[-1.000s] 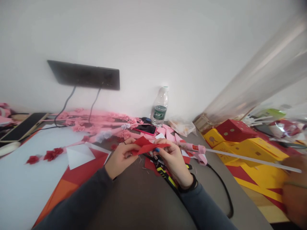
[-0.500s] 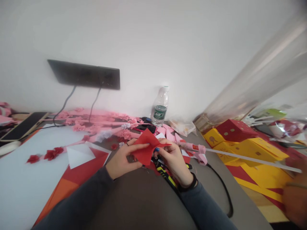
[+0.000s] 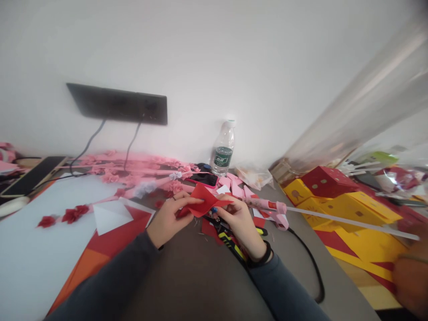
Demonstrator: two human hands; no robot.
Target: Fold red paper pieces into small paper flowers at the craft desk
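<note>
Between my two hands is a folded piece of red paper (image 3: 202,196), held above the grey table. My left hand (image 3: 170,218) pinches its left side, the fingers reaching over the top. On the other side, my right hand (image 3: 239,223) grips the paper's right corner between thumb and fingers; a blue nail or ornament shows at the thumb. Beneath my right hand lie pliers (image 3: 230,245) with black and yellow-green handles, partly covered. A pink glue gun (image 3: 267,205) with a long white glue stick (image 3: 351,221) rests just right of that hand.
A water bottle (image 3: 223,154) stands against the wall beside a phone (image 3: 204,179). Pink paper-flower branches (image 3: 117,171) spread along the back. White paper (image 3: 43,236) and red sheets (image 3: 117,236) lie left. Yellow boxes (image 3: 354,209) and another person's blurred hand (image 3: 411,272) are at right.
The red paper has tipped flatter and its lower point has folded up, uncovering more of the pliers and the phone behind. Both hands keep their grip and have shifted only slightly.
</note>
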